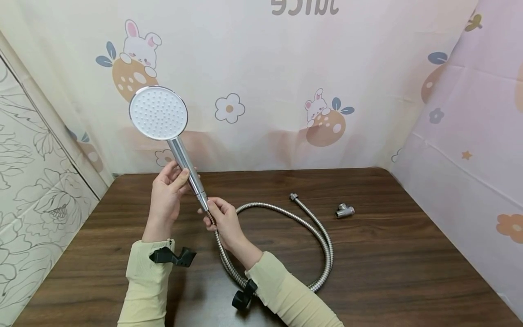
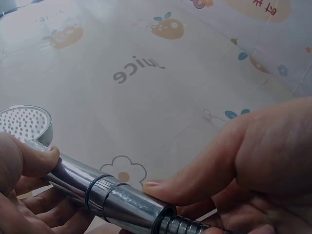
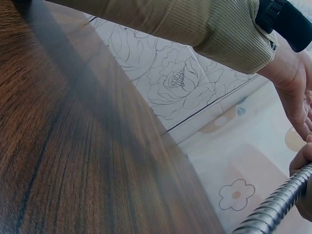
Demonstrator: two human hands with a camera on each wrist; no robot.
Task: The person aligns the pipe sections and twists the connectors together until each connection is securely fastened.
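Note:
A chrome shower head (image 1: 158, 113) with a white nozzle face is tilted up to the left above the table. Its handle (image 1: 185, 160) is gripped by my left hand (image 1: 165, 197), thumb laid along the front. My right hand (image 1: 224, 223) pinches the joint at the handle's lower end, where the metal shower hose (image 1: 286, 213) begins. In the left wrist view, the right thumb presses on the tapered hose nut (image 2: 134, 207), which sits against the handle's end. From there the hose loops over the table, and its free end nut (image 1: 293, 196) points to the back.
A small chrome T-shaped fitting (image 1: 345, 210) lies on the dark wooden table (image 1: 392, 254), right of the hose loop. Printed curtains (image 1: 261, 59) hang behind the table and on its right. A panel with flower line drawings (image 1: 37, 195) stands at the left.

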